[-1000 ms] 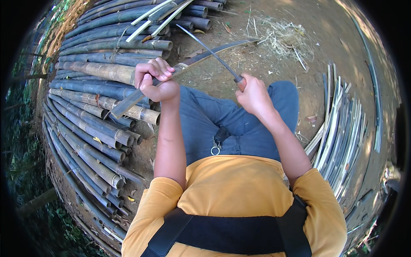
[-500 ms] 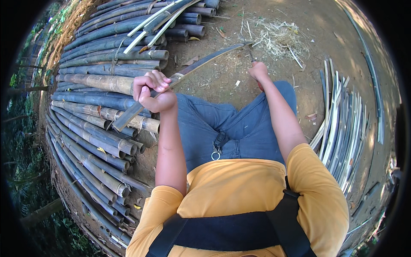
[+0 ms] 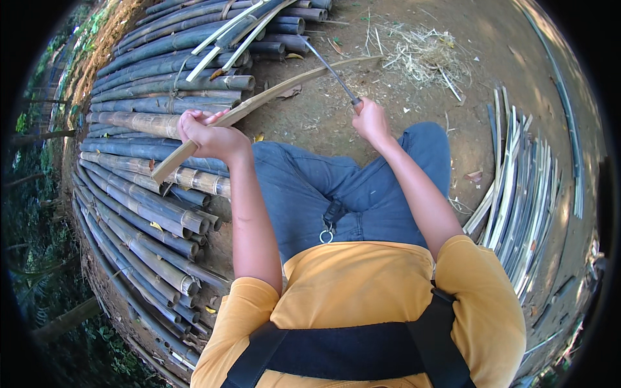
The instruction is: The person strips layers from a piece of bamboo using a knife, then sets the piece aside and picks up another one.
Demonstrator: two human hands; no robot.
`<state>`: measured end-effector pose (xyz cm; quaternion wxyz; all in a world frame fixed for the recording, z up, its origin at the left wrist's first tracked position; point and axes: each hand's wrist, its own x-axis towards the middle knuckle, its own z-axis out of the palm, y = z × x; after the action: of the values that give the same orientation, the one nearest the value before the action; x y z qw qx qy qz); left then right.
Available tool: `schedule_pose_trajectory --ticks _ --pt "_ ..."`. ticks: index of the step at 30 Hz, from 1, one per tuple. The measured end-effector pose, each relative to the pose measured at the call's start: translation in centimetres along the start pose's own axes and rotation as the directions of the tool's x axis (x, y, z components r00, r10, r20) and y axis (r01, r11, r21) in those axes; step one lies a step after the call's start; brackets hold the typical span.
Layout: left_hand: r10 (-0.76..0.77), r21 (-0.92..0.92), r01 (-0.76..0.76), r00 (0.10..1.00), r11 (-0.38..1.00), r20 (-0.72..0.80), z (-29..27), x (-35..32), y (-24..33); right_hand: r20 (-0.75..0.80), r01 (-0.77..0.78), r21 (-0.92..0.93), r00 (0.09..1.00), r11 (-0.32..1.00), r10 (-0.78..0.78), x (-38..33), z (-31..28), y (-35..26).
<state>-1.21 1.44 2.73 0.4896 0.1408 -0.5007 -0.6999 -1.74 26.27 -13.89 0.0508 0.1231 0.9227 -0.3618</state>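
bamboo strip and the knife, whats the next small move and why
Probably draw the thin-bladed knife back along the long tan bamboo strip. The right hand holds its handle with the blade meeting the strip's far end, while the left hand steadies the strip's near part over the lap.

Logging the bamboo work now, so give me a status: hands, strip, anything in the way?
Left hand grips the bamboo strip near its lower end. Right hand holds a knife, blade against the strip. Pole stack lies left, clear of the strip.
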Motion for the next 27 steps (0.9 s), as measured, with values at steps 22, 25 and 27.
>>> schedule_pose_trajectory --ticks 22,25,27 --pt "0.023 -0.203 0.066 0.912 0.977 0.409 -2.7 3.1 -3.1 0.102 0.083 -0.023 0.992 0.996 -0.08 1.1 -1.2 0.2" --pt "-0.007 -0.214 0.097 0.922 0.972 0.387 -3.5 2.6 -3.5 0.153 0.024 -0.132 0.988 0.991 -0.004 0.9 -1.4 -0.8" --pt "-0.019 -0.2 0.092 0.94 0.976 0.342 -4.1 2.1 -3.6 0.139 -0.016 -0.199 0.989 0.98 0.044 2.2 -0.7 0.2"
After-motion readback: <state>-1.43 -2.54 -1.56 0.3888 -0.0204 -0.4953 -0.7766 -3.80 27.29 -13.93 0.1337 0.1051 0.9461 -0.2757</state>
